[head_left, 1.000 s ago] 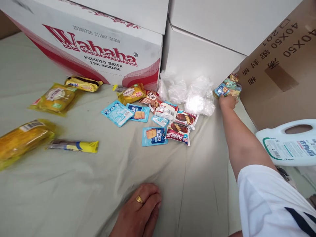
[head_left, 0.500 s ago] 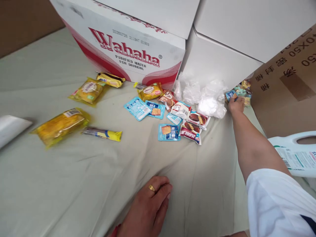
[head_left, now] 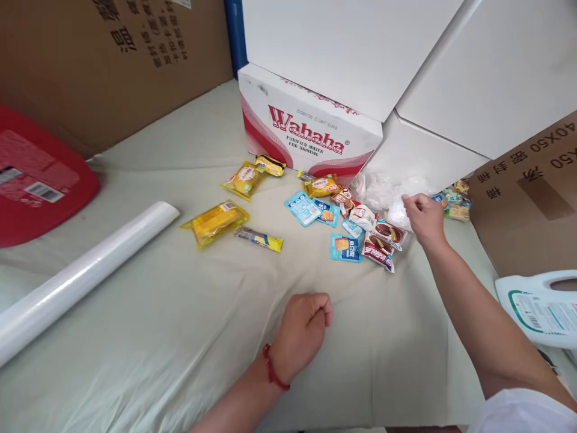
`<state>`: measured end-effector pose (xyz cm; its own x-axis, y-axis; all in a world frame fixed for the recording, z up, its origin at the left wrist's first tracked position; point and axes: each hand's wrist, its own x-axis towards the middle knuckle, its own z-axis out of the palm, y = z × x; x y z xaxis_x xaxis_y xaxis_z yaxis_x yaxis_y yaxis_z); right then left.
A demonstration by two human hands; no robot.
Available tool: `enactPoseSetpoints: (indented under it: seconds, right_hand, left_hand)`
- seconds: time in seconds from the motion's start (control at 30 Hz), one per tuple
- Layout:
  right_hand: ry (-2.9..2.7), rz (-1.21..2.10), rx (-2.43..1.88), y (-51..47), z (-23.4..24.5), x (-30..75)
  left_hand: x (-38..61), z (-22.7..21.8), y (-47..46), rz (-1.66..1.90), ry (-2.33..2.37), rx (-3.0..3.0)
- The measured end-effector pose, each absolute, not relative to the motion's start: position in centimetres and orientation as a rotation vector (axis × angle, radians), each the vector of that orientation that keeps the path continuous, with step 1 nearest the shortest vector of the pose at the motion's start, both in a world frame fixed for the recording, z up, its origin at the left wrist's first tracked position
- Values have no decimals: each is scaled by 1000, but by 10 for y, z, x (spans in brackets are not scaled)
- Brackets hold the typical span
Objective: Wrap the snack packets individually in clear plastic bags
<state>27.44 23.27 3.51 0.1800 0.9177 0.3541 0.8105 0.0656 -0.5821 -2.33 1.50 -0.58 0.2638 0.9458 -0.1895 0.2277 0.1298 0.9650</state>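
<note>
My left hand (head_left: 304,331), with a red cord bracelet at the wrist, rests on the pale green cloth (head_left: 252,325) with its fingers curled in. Nothing shows in it. My right hand (head_left: 424,219) is closed with bent fingers, in front of the crumpled clear plastic bags (head_left: 378,189); what it holds, if anything, is hidden. Just left of it lie chocolate pie packets (head_left: 378,251), a white snack packet (head_left: 363,216) and blue snack sachets (head_left: 346,247). Beyond it, a small heap of snack packets (head_left: 458,211) sits against a brown carton.
Yellow bread packets (head_left: 216,222) and a thin snack bar (head_left: 259,238) lie left of centre. A plastic film roll (head_left: 85,276) and a red container (head_left: 42,180) are at left. The Wahaba-style white carton (head_left: 311,129) stands behind; a white jug (head_left: 541,307) is at right.
My right hand has drawn back leftward from the small heap to beside the plastic bags. My left hand has curled its fingers in more. The view has swung left, showing the roll and red container.
</note>
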Motion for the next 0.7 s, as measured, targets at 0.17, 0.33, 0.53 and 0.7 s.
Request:
enactPoseSetpoints:
  seconds: [0.17, 0.33, 0.53, 0.7]
  right_hand:
    - [-1684, 367, -1815, 274, 42, 198]
    - [-1497, 541, -1759, 279, 43, 164]
    - [-1239, 811, -1447, 153, 70, 158]
    - [-908, 1137, -1284, 47, 29, 149]
  left_hand:
    - [-18, -1, 28, 645, 1356, 1634]
    - [-12, 0, 30, 653, 1303, 1708]
    - [-23, 16, 29, 967, 1323, 1449]
    - [-27, 23, 24, 1211, 1346, 1125]
